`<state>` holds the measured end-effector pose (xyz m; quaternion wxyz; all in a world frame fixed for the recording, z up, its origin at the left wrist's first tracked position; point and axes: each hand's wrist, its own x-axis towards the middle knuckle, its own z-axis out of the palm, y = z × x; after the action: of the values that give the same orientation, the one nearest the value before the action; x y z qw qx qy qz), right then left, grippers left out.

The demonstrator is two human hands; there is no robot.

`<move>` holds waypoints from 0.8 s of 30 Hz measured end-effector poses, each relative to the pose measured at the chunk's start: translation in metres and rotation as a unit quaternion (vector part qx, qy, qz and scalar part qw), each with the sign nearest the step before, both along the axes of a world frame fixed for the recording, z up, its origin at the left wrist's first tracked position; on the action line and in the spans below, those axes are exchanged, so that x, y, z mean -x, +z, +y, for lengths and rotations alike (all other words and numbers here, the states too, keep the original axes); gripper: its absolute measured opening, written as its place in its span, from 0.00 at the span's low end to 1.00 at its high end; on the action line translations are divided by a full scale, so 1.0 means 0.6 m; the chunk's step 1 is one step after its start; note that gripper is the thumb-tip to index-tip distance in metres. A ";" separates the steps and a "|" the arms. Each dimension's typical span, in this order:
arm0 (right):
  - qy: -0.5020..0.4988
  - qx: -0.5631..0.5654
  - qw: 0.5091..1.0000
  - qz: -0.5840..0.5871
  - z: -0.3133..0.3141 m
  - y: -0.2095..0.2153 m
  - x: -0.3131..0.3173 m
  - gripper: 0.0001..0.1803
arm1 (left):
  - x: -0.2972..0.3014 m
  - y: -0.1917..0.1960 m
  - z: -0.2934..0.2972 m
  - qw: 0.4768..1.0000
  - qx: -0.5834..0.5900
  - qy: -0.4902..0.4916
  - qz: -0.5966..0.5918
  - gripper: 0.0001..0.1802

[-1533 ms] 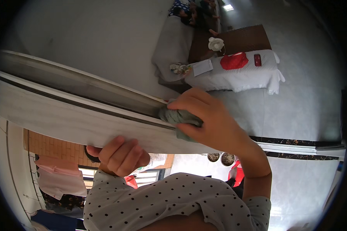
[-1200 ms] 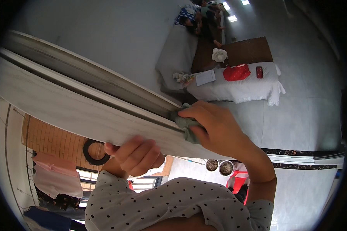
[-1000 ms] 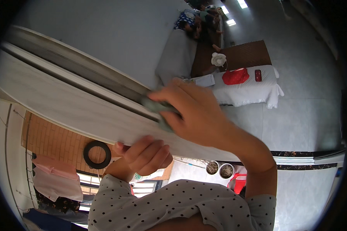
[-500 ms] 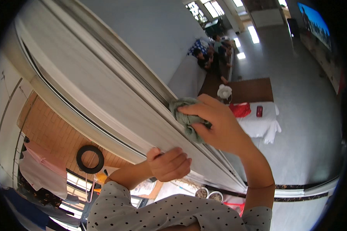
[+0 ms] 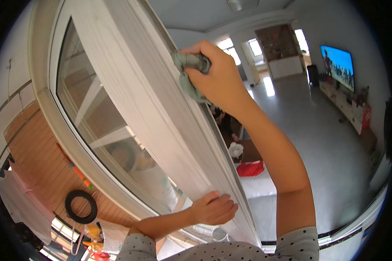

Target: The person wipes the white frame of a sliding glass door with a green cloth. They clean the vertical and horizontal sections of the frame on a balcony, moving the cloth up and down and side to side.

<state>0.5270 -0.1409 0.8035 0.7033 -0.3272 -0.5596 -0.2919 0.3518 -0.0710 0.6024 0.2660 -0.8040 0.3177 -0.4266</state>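
My right hand [image 5: 220,82] is closed around a bunched grey-green cloth [image 5: 188,85]. It presses the cloth to the upper part of a white wood-grain door frame [image 5: 161,104], at its right-hand edge. Lower on the same frame, my left hand [image 5: 214,209] is curled closed against the white surface; whatever lies inside its fingers is hidden. A glass pane [image 5: 96,95] fills the door's left side and shows reflections.
On the left, a black tyre-like ring [image 5: 81,206] hangs before a brick-patterned wall [image 5: 35,135], near hanging laundry [image 5: 26,200]. On the right are a lit television [image 5: 339,67], a low cabinet [image 5: 342,102], a white fan [image 5: 235,150] and a red cloth [image 5: 250,168]. A person sits partly hidden behind the door.
My right hand and the cloth have moved up along the door frame, the arm stretching out. The view has tilted up and shifted; my left hand stays curled on the frame.
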 end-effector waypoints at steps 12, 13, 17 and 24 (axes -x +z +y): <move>-0.184 -0.057 0.981 0.004 0.032 0.350 -0.016 0.16 | 0.003 0.008 0.005 0.999 0.032 -0.026 0.030 0.07; -0.200 -0.082 0.976 0.011 0.042 0.382 -0.025 0.16 | 0.003 0.008 0.004 0.999 0.031 -0.025 0.036 0.07; -0.167 0.026 0.984 0.050 0.003 0.430 0.014 0.16 | 0.009 0.008 0.002 0.998 0.050 -0.030 0.027 0.07; -0.166 -0.051 0.983 0.054 0.026 0.503 0.023 0.17 | 0.014 0.015 -0.002 0.997 0.060 -0.051 0.020 0.05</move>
<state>0.5132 -0.1251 1.1055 0.6901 -0.3944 -0.4427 -0.4150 0.3434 -0.0720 0.6116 0.1891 -0.8097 0.3376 -0.4412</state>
